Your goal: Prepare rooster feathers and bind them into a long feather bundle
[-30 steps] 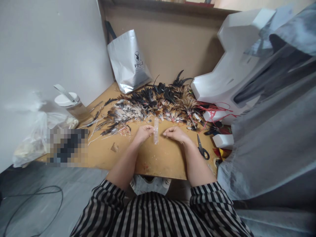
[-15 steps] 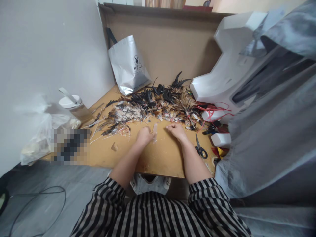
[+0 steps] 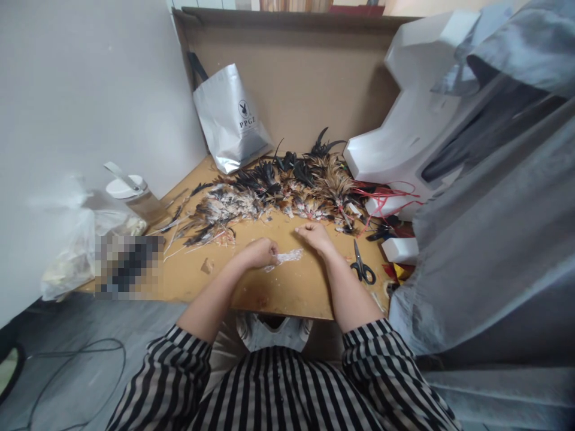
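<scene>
My left hand [image 3: 263,252] is closed on a crinkled strip of clear plastic [image 3: 290,256], which reaches out to the right just above or on the table; which of the two I cannot tell. To the right, my right hand [image 3: 314,234] has its fingers pinched together; whatever is between them, if anything, is too small to make out. Beyond both hands lies a long heap of feathers [image 3: 269,188], pale and fluffy at the left, brown and black toward the right. Black-handled scissors [image 3: 362,266] rest beside my right forearm.
A silver bag [image 3: 229,120] leans against the cardboard back panel [image 3: 296,78]. At left stand a lidded bottle [image 3: 137,194] and a plastic bag [image 3: 67,263]. Red ribbons [image 3: 390,194], a white foam piece [image 3: 381,131] and grey cloth [image 3: 485,239] crowd the right side.
My left hand has turned and moved slightly toward me, and the clear plastic in it has swung from upright to lying sideways. My right hand has shifted slightly left.
</scene>
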The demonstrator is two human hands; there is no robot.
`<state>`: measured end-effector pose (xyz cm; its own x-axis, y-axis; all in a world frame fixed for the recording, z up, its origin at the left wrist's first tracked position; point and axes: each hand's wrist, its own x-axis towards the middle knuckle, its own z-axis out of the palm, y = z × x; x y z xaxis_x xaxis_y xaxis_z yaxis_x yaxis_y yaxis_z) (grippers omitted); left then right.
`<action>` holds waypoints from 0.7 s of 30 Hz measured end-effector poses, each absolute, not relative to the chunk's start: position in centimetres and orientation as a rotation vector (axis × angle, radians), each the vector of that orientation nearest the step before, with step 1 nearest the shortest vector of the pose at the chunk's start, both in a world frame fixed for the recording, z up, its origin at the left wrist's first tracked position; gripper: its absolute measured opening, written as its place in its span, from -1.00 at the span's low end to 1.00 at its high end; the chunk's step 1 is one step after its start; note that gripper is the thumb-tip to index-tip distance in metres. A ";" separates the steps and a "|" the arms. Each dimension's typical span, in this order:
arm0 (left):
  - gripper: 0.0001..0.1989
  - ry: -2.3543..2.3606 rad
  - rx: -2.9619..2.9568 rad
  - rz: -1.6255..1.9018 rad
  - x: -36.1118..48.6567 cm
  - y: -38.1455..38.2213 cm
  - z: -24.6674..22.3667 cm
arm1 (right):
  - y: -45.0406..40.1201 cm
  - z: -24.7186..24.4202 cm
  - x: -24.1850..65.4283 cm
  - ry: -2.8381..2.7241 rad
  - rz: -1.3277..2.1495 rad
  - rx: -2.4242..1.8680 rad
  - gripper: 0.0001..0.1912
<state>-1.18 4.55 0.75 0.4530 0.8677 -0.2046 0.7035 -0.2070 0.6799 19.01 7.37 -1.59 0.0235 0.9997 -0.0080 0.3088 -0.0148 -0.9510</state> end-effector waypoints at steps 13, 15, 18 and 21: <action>-0.72 1.390 1.476 1.310 -4.0 10.0 0.0 | 7.5 0.7 16.6 -1.512 0.916 -1.354 -0.72; -0.72 1.372 1.395 1.422 -3.8 10.2 -0.8 | 8.4 2.2 15.7 -1.596 0.862 -1.347 -0.74; -0.68 1.329 1.359 1.478 -3.6 10.0 -1.5 | 10.8 4.0 13.5 -1.686 0.825 -1.319 -0.76; -0.63 1.270 1.373 1.501 -3.6 9.7 -1.9 | 13.9 4.7 10.5 -1.733 0.827 -1.304 -0.77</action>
